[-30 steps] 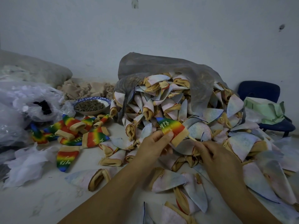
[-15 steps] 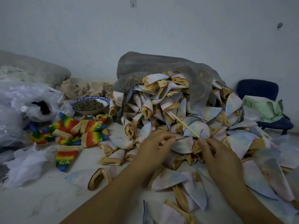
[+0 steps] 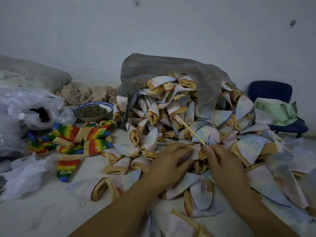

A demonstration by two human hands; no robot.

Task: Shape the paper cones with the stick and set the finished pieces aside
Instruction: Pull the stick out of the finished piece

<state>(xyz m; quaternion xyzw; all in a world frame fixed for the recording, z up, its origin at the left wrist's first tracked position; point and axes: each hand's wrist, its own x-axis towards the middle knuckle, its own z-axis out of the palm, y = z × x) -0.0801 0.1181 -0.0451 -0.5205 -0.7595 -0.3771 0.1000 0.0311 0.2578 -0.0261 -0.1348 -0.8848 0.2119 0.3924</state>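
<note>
Two hands work at the foot of the heap [image 3: 164, 106] mid-table [image 3: 42, 212]: left hand [image 3: 171, 162] grips a pale cone [image 3: 196, 152] to steady it, right hand [image 3: 224, 166] pinches the stick [image 3: 189, 130] by its lower end, likely for insertion; rainbow pieces [image 3: 95, 134] lie apart toward the left edge.

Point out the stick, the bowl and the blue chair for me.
stick [image 3: 190, 130]: head view, middle of its shaft.
bowl [image 3: 93, 118]: head view, its front outer wall.
blue chair [image 3: 270, 91]: head view, its backrest.
</note>
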